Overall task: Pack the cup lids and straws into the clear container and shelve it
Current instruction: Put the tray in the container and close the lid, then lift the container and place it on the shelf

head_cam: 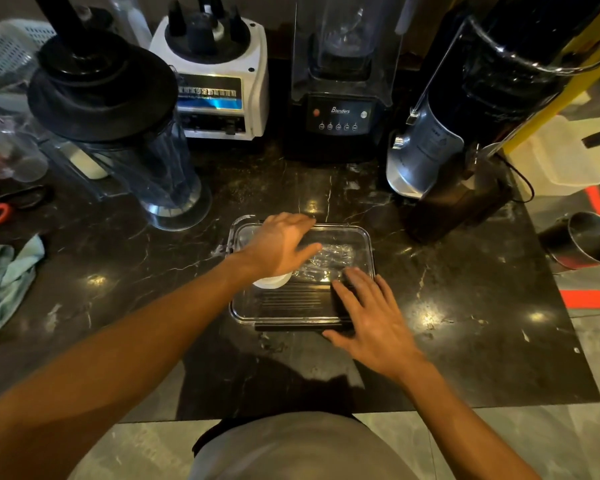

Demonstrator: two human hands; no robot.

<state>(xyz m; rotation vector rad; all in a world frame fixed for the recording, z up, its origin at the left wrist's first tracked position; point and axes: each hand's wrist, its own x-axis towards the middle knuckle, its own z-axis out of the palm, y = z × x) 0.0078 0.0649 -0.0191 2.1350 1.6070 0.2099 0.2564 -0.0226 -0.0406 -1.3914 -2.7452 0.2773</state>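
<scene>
head view shows you a dark marble surface (465, 289) with pale veins, lit in spots by lamps, and a grey tiled floor (499, 441) below its near edge. at the back stand a blender jar with black lid (118, 133), a white blender base (219, 81), a black blender (340, 98) and a dark grinder (465, 116). a green cloth (4, 282) lies at the left.

the clear container (368, 244) sits in the middle of the surface. inside it you see black straws (291, 299) near you, white cup lids (272, 281) at the left and crinkled clear wrap (326, 261).

your left hand (278, 247) is open, fingers spread, flat over the far-left part. your right hand (371, 320) is open too, resting on the near-right corner, gripping nothing.
</scene>
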